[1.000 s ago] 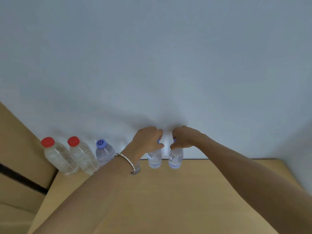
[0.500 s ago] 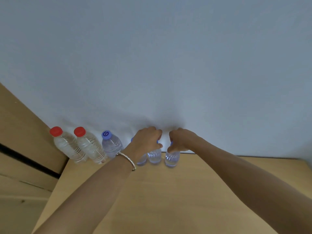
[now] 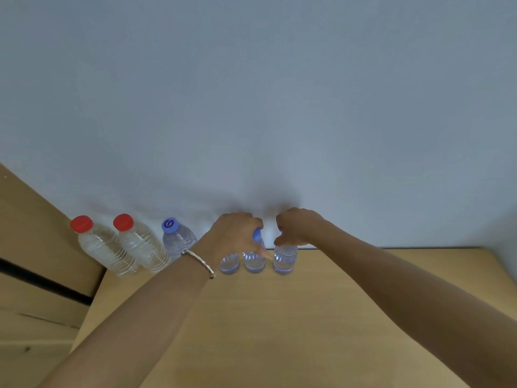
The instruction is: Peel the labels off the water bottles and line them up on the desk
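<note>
Several clear, label-free water bottles stand in a row along the back of the wooden desk [image 3: 279, 317], against the wall. Two red-capped bottles [image 3: 103, 247] [image 3: 142, 246] are at the left, then a blue-capped bottle [image 3: 177, 239]. My left hand [image 3: 235, 233] grips the top of a small blue-capped bottle [image 3: 255, 259], and another small bottle [image 3: 229, 263] shows under my wrist. My right hand [image 3: 296, 226] pinches the cap of the rightmost small bottle [image 3: 284, 259]. All three small bottles rest on the desk.
A pale wall [image 3: 251, 107] rises directly behind the bottles. A wooden cabinet side [image 3: 33, 261] with a dark gap borders the desk's left edge. A metal bracelet [image 3: 200, 261] circles my left wrist.
The view shifted slightly, so the bottle row sits a little lower and further right in frame. Both hands stay on the same bottle tops; the small bottles have hardly moved.
</note>
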### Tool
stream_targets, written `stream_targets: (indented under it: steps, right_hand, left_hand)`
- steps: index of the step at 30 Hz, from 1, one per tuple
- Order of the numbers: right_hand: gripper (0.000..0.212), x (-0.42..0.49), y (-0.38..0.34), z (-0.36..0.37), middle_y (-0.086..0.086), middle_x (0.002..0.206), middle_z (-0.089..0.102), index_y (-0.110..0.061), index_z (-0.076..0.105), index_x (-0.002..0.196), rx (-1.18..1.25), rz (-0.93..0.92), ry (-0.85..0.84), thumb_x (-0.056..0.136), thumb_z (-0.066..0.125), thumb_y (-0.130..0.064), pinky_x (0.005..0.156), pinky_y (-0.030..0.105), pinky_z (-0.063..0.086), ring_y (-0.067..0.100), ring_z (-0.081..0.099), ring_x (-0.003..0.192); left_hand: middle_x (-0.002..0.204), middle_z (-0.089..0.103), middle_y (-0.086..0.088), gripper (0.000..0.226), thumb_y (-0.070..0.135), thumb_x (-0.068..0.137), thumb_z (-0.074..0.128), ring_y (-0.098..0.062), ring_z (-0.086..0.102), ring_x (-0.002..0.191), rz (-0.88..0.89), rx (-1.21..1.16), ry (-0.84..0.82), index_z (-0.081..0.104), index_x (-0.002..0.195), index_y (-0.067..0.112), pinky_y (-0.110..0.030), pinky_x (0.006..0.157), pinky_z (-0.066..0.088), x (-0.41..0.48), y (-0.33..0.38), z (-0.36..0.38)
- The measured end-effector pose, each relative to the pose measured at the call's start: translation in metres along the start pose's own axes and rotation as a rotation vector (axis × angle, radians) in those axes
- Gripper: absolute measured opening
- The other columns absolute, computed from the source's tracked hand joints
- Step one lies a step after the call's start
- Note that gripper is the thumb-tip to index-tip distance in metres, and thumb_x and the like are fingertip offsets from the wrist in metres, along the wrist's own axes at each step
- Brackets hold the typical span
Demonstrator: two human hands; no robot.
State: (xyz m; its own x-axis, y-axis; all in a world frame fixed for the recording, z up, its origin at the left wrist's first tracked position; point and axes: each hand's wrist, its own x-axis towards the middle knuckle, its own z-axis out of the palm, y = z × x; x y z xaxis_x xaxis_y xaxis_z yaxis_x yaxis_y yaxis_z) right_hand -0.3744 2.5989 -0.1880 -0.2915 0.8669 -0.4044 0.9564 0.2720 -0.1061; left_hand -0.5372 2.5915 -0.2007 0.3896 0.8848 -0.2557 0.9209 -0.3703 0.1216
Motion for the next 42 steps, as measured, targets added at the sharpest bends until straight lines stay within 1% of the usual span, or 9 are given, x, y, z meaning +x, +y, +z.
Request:
stream_targets:
  steps: [4, 7, 10, 17, 22, 29, 32, 37, 42]
  right_hand:
    - [0.047, 0.0, -0.017, 0.0, 0.005, 0.12, 0.058, -0.016, 0.055, 0.125, 0.017, -0.054, 0.038, 0.086, 0.061, -0.04, 0.083, 0.033, 0.047, 0.024, 0.059, 0.106]
    - [0.043, 0.001, -0.032, 0.005, 0.006, 0.115, 0.059, -0.016, 0.054, 0.122, -0.003, -0.094, 0.056, 0.087, 0.06, -0.04, 0.075, 0.031, 0.044, 0.024, 0.06, 0.1]
    - [0.037, 0.002, -0.043, 0.005, 0.006, 0.113, 0.059, -0.014, 0.055, 0.117, -0.02, -0.09, 0.065, 0.089, 0.058, -0.039, 0.071, 0.03, 0.04, 0.025, 0.06, 0.099]
    - [0.03, 0.007, -0.052, 0.003, 0.008, 0.115, 0.058, -0.012, 0.055, 0.116, -0.022, -0.06, 0.056, 0.091, 0.058, -0.027, 0.072, 0.03, 0.042, 0.026, 0.059, 0.101]
    - [0.032, 0.009, -0.052, 0.004, 0.008, 0.116, 0.058, -0.012, 0.054, 0.121, 0.005, -0.053, 0.052, 0.091, 0.057, -0.024, 0.074, 0.03, 0.043, 0.026, 0.059, 0.102]
    - [0.035, 0.011, -0.053, 0.009, 0.008, 0.117, 0.058, -0.012, 0.051, 0.124, -0.017, -0.036, 0.073, 0.092, 0.056, -0.024, 0.074, 0.03, 0.042, 0.026, 0.059, 0.103]
    - [0.036, 0.008, -0.057, 0.012, 0.007, 0.116, 0.058, -0.011, 0.048, 0.123, -0.069, -0.026, 0.088, 0.091, 0.056, -0.026, 0.074, 0.033, 0.044, 0.026, 0.059, 0.101]
    - [0.039, 0.002, -0.056, 0.002, 0.008, 0.117, 0.058, -0.01, 0.048, 0.123, -0.081, -0.015, 0.131, 0.091, 0.057, -0.031, 0.073, 0.032, 0.043, 0.026, 0.059, 0.099]
    - [0.045, -0.01, -0.053, -0.017, 0.007, 0.122, 0.057, -0.012, 0.047, 0.13, -0.079, 0.011, 0.187, 0.092, 0.054, -0.036, 0.081, 0.034, 0.047, 0.026, 0.059, 0.105]
  left_hand:
    - [0.098, 0.061, 0.003, 0.039, 0.042, 0.076, 0.07, -0.018, 0.058, 0.092, -0.026, -0.007, -0.039, 0.061, 0.11, 0.025, -0.026, 0.067, 0.037, -0.013, -0.018, -0.004]
    - [0.124, 0.057, -0.002, 0.045, 0.025, 0.086, 0.062, -0.022, 0.054, 0.116, -0.089, 0.072, -0.12, 0.054, 0.131, 0.024, -0.031, 0.087, 0.044, -0.018, -0.036, -0.003]
    - [0.128, 0.054, -0.009, 0.044, 0.014, 0.09, 0.057, -0.025, 0.053, 0.116, -0.119, 0.057, -0.164, 0.053, 0.133, 0.019, -0.031, 0.09, 0.043, -0.021, -0.051, 0.001]
    - [0.107, 0.056, -0.012, 0.028, 0.019, 0.09, 0.058, -0.029, 0.059, 0.102, -0.146, 0.069, -0.102, 0.058, 0.115, 0.008, -0.033, 0.077, 0.045, -0.026, -0.056, 0.0]
    - [0.116, 0.057, -0.015, 0.028, 0.023, 0.092, 0.055, -0.03, 0.06, 0.104, -0.175, 0.107, -0.09, 0.058, 0.112, 0.003, -0.035, 0.08, 0.047, -0.026, -0.053, -0.004]
    - [0.113, 0.059, -0.011, 0.031, 0.03, 0.092, 0.053, -0.028, 0.061, 0.1, -0.202, 0.131, -0.083, 0.06, 0.111, 0.007, -0.028, 0.068, 0.04, -0.024, -0.06, -0.003]
    - [0.116, 0.059, -0.01, 0.031, 0.03, 0.092, 0.052, -0.027, 0.059, 0.104, -0.185, 0.085, -0.065, 0.058, 0.114, 0.009, -0.028, 0.072, 0.042, -0.025, -0.06, -0.003]
    - [0.133, 0.052, -0.004, 0.043, 0.039, 0.097, 0.045, -0.024, 0.05, 0.123, -0.12, 0.066, 0.026, 0.049, 0.136, 0.021, -0.035, 0.096, 0.042, -0.029, -0.063, -0.017]
    - [0.133, 0.053, 0.002, 0.041, 0.042, 0.1, 0.038, -0.022, 0.052, 0.121, -0.027, 0.034, 0.266, 0.048, 0.137, 0.027, -0.035, 0.094, 0.043, -0.045, -0.058, -0.042]
